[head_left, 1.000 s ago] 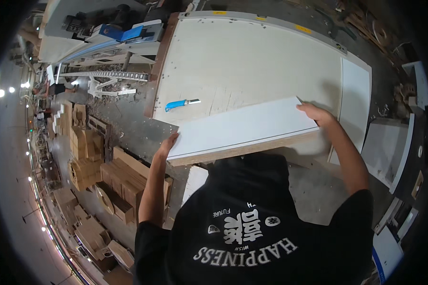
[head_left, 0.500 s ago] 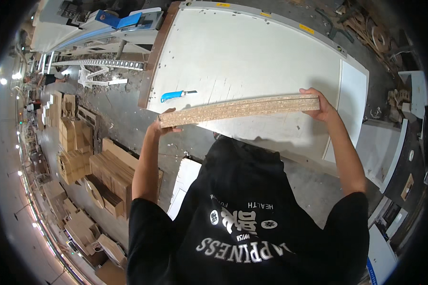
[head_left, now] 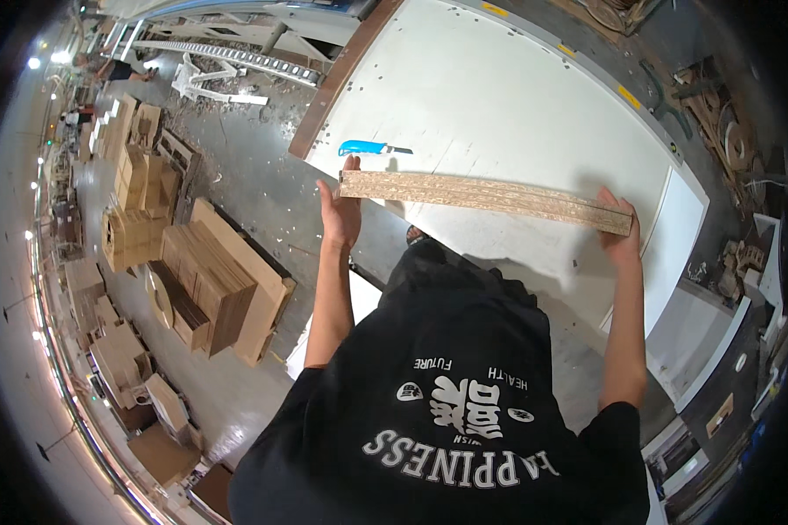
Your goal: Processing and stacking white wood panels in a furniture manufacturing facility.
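Note:
A stack of chipboard strips [head_left: 486, 194], its raw speckled edges facing me, spans between my hands above the near side of a white-topped table. My left hand [head_left: 343, 210] is open at the left end, its palm beside the strips and its thumb apart from them. At the other end my right hand [head_left: 623, 238] grips the strips, with fingers showing over the far edge. A blue-handled utility knife [head_left: 365, 148] with its blade out lies on the white tabletop [head_left: 499, 96], just beyond the left end of the strips.
Along the table's far edge runs a grey spirit level [head_left: 578, 61]. Stacked cardboard [head_left: 206, 280] stands on the floor at left. A white metal stand [head_left: 210, 83] and a long machine lie farther back. White panels [head_left: 696, 324] and scrap crowd the right side.
The strips have swung so their right end is now nearer me. My left hand has loosened from a wrapped grip to spread fingers. The view has turned.

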The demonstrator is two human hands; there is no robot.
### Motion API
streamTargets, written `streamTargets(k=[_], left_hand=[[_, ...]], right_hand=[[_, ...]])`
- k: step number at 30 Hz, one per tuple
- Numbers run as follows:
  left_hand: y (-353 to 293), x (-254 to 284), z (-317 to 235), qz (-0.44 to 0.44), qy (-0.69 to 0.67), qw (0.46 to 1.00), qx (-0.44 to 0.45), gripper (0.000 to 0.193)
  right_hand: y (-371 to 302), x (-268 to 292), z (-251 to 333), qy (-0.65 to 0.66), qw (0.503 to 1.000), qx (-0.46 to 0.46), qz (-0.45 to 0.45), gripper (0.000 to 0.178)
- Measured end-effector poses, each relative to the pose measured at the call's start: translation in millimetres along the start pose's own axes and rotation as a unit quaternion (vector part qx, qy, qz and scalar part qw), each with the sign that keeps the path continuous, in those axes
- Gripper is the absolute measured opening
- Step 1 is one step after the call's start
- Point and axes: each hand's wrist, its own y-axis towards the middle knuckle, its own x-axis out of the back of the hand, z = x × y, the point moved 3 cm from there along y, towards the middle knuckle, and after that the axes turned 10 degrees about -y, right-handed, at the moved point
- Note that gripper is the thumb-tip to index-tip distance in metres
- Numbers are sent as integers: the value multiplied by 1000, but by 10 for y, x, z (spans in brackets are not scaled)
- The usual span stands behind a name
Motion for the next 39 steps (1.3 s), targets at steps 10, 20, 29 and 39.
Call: streamTargets(k=[10,20,29,39], left_hand=[[-115,12,9,1,127,979,-161,97],[-148,-135,-98,15,143,979,-141,86],[-76,-44,-95,39,164,976,-140,74],[-136,9,-112,73,252,956,-132,89]], right_hand=[[-747,-435,-182,-226,889,377,-124,65],[-844,-495,-162,-300,872,371,-113,66],[-713,-392,-240,-267,876,383,-119,72],[-727,-354,-169,-289,875,373,-112,62]])
